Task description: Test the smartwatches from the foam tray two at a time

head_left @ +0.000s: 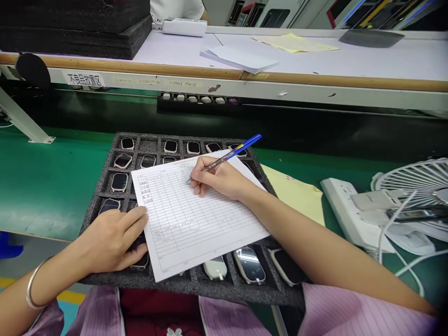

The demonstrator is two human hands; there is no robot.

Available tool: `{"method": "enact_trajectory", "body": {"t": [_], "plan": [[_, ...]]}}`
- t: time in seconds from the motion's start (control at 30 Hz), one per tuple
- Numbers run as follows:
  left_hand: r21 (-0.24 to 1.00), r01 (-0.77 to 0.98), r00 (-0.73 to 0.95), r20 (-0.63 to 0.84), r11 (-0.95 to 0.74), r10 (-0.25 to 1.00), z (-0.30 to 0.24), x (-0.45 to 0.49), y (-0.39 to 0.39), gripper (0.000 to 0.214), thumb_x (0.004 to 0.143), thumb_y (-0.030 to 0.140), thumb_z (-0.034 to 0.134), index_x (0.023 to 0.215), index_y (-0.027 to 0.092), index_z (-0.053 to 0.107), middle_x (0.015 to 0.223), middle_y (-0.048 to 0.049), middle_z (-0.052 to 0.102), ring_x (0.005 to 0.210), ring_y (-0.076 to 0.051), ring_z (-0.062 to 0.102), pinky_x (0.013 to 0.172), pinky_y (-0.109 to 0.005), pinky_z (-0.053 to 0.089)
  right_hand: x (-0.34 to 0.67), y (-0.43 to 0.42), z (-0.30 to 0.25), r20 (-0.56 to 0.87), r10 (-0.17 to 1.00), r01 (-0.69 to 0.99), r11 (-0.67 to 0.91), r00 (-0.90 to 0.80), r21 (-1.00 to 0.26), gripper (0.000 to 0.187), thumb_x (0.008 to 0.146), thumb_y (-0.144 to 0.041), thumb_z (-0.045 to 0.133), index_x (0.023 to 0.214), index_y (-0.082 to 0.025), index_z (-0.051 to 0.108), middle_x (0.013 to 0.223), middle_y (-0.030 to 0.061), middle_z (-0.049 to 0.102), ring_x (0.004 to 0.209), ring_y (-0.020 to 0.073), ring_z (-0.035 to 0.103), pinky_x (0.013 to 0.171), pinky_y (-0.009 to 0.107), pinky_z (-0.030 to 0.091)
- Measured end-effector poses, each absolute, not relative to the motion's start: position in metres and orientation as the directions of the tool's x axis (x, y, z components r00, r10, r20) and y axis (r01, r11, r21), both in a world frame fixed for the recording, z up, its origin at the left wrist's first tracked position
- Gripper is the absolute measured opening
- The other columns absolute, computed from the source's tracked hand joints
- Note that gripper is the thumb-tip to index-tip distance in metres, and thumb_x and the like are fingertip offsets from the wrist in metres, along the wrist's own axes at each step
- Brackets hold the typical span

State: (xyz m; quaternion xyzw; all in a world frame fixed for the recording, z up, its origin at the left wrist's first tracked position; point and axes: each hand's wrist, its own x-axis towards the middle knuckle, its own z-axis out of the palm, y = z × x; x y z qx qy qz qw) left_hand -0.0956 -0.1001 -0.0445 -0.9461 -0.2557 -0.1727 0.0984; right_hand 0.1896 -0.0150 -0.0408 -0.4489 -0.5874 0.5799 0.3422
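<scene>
My right hand (219, 177) is closed on a blue-capped pen (241, 147), its tip on a printed form (203, 233). The white form has a table grid, with handwritten entries in the left column and near the bottom. It lies across a black foam tray (101, 186) whose compartments hold smartwatches, such as a watch with a dark screen (119, 182) and another watch (249, 265) at the near edge. My left hand (112, 238) rests on the tray's left side, fingers stretched and thumb apart, fingertips at the form's left edge. The form covers several compartments.
A yellow sheet (297, 191) lies right of the tray. Beyond it are a white power strip (345, 210), cables and a white fan (416, 182). A raised shelf (308, 63) at the back bears papers (241, 58) and stacked black foam (70, 28). Green tabletop (42, 182) extends left.
</scene>
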Motion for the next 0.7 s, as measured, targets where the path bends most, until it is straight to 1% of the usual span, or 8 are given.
{"method": "enact_trajectory", "body": {"t": [0.13, 0.27, 0.3, 0.37, 0.47, 0.57, 0.7], "plan": [[-0.091, 0.526, 0.815, 0.336, -0.845, 0.471, -0.044, -0.095, -0.100, 0.028, 0.088, 0.029, 0.050, 0.104, 0.008, 0.061, 0.123, -0.0173, 0.068, 0.053, -0.017, 0.052, 0.049, -0.034, 0.045, 0.189, -0.020, -0.043, -0.040, 0.933, 0.236, 0.049, -0.358, -0.970, 0.023, 0.076, -0.021, 0.069, 0.067, -0.020, 0.048, 0.057, -0.0018, 0.061, 0.044, 0.0092, 0.055, 0.038, 0.019, 0.040], [-0.094, 0.520, 0.824, 0.317, -0.849, 0.469, -0.043, -0.095, -0.101, 0.028, 0.088, 0.029, 0.050, 0.103, 0.009, 0.061, 0.123, -0.0159, 0.068, 0.053, -0.017, 0.051, 0.050, -0.035, 0.045, 0.186, -0.027, -0.043, 0.069, 0.909, 0.259, 0.189, -0.411, -0.947, 0.018, 0.083, -0.026, 0.062, 0.074, -0.020, 0.048, 0.072, 0.0038, 0.071, 0.042, 0.0073, 0.048, 0.040, 0.022, 0.037], [-0.094, 0.519, 0.825, 0.315, -0.849, 0.469, -0.043, -0.095, -0.101, 0.028, 0.088, 0.029, 0.050, 0.103, 0.009, 0.061, 0.123, -0.0157, 0.069, 0.053, -0.017, 0.051, 0.050, -0.034, 0.045, 0.185, -0.029, -0.042, 0.094, 0.897, 0.264, 0.225, -0.432, -0.938, 0.016, 0.085, -0.028, 0.060, 0.076, -0.021, 0.048, 0.077, 0.0057, 0.073, 0.044, 0.0080, 0.048, 0.042, 0.023, 0.037], [-0.096, 0.521, 0.825, 0.313, -0.848, 0.471, -0.043, -0.095, -0.101, 0.027, 0.088, 0.029, 0.049, 0.103, 0.009, 0.062, 0.123, -0.0156, 0.069, 0.052, -0.017, 0.051, 0.050, -0.034, 0.044, 0.183, -0.032, -0.039, 0.131, 0.868, 0.293, 0.298, -0.479, -0.908, 0.013, 0.086, -0.027, 0.058, 0.079, -0.020, 0.050, 0.083, 0.0078, 0.076, 0.053, 0.0112, 0.056, 0.048, 0.025, 0.039], [-0.097, 0.519, 0.826, 0.314, -0.849, 0.469, -0.043, -0.095, -0.100, 0.027, 0.088, 0.028, 0.048, 0.103, 0.009, 0.061, 0.122, -0.0161, 0.069, 0.052, -0.017, 0.051, 0.049, -0.034, 0.044, 0.184, -0.034, -0.035, 0.145, 0.838, 0.376, 0.383, -0.526, -0.844, 0.009, 0.086, -0.022, 0.056, 0.079, -0.021, 0.051, 0.082, 0.0066, 0.076, 0.068, 0.0154, 0.063, 0.056, 0.026, 0.040], [-0.092, 0.513, 0.828, 0.317, -0.854, 0.463, -0.043, -0.095, -0.100, 0.028, 0.088, 0.027, 0.049, 0.105, 0.008, 0.060, 0.122, -0.0176, 0.069, 0.054, -0.018, 0.052, 0.050, -0.034, 0.045, 0.193, -0.030, -0.031, 0.163, 0.852, 0.451, 0.415, -0.498, -0.790, 0.012, 0.085, -0.018, 0.055, 0.075, -0.021, 0.049, 0.076, 0.0047, 0.074, 0.067, 0.0156, 0.062, 0.056, 0.027, 0.039], [-0.080, 0.507, 0.826, 0.330, -0.858, 0.457, -0.045, -0.096, -0.100, 0.029, 0.088, 0.028, 0.051, 0.108, 0.008, 0.059, 0.123, -0.0189, 0.068, 0.053, -0.018, 0.051, 0.050, -0.035, 0.045, 0.210, -0.025, -0.028, 0.174, 0.869, 0.505, 0.421, -0.464, -0.754, 0.016, 0.084, -0.017, 0.054, 0.071, -0.022, 0.047, 0.071, 0.0036, 0.073, 0.064, 0.0152, 0.061, 0.055, 0.027, 0.038]]}}
